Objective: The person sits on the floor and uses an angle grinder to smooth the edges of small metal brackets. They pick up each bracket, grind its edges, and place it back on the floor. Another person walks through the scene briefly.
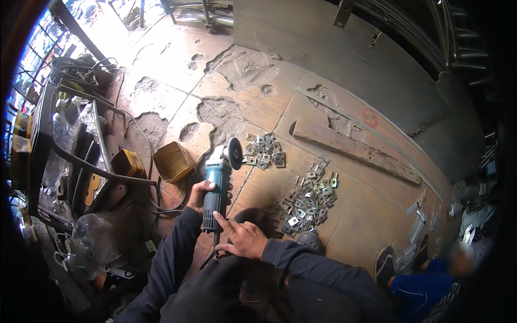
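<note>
A teal and dark grey angle grinder (216, 183) points away from me, with a dark disc (235, 153) at its far end. My left hand (201, 195) is wrapped around its body, thumb on top. Beside the grinder's rear, my right hand (246, 239) has its index finger and thumb spread apart. That index fingertip rests at the rear housing, and the thumb lies by the power cord (216, 240). Just beyond the disc sits a small pile of metal clips (263, 149). A larger heap of similar clips (308, 204) lies to the right, on the floor.
A wooden beam (350, 148) lies beyond the heaps. At left are a yellowish square container (173, 162), a second yellow container (129, 163), a black metal frame (102, 175) and plastic bottles (94, 237). The tiled floor (226, 116) has broken pits. Another person's shoe (384, 266) is at lower right.
</note>
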The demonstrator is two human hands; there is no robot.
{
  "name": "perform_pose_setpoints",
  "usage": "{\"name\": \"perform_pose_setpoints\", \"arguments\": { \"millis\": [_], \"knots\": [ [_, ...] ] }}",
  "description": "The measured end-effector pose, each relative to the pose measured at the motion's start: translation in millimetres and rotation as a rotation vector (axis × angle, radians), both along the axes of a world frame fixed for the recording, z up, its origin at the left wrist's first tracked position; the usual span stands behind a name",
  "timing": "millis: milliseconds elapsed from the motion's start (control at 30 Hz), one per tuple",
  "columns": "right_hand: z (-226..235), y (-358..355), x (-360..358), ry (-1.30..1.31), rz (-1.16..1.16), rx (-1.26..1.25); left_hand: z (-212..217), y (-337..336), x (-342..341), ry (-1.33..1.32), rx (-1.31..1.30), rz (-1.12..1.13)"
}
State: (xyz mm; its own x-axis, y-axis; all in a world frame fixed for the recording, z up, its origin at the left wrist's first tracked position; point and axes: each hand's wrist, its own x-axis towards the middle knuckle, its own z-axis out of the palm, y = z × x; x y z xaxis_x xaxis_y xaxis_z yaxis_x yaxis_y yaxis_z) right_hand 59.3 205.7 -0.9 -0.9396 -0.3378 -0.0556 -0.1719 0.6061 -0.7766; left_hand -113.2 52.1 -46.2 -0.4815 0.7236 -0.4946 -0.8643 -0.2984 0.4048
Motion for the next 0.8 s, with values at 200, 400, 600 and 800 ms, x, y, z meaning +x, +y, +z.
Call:
{"name": "perform_pose_setpoints", "arguments": {
  "millis": [200, 400, 600, 800],
  "knots": [
    [-19.3, 12.0, 1.1, -0.066, 0.002, -0.008, -53.6, 18.0, 31.7, -0.288, 0.414, 0.108],
    [-25.0, -5.5, -0.1, 0.102, -0.210, -0.090, -64.7, 25.9, 46.7, -0.375, 0.575, 0.257],
    [-37.8, 18.8, -0.1, 0.193, 0.029, 0.352, -39.4, 10.7, 43.1, 0.340, -0.547, -0.021],
    [-51.4, 30.9, 13.3, 0.155, 0.209, 0.228, -79.2, -24.3, 43.1, 0.590, -0.835, -0.044]
  ]
}}
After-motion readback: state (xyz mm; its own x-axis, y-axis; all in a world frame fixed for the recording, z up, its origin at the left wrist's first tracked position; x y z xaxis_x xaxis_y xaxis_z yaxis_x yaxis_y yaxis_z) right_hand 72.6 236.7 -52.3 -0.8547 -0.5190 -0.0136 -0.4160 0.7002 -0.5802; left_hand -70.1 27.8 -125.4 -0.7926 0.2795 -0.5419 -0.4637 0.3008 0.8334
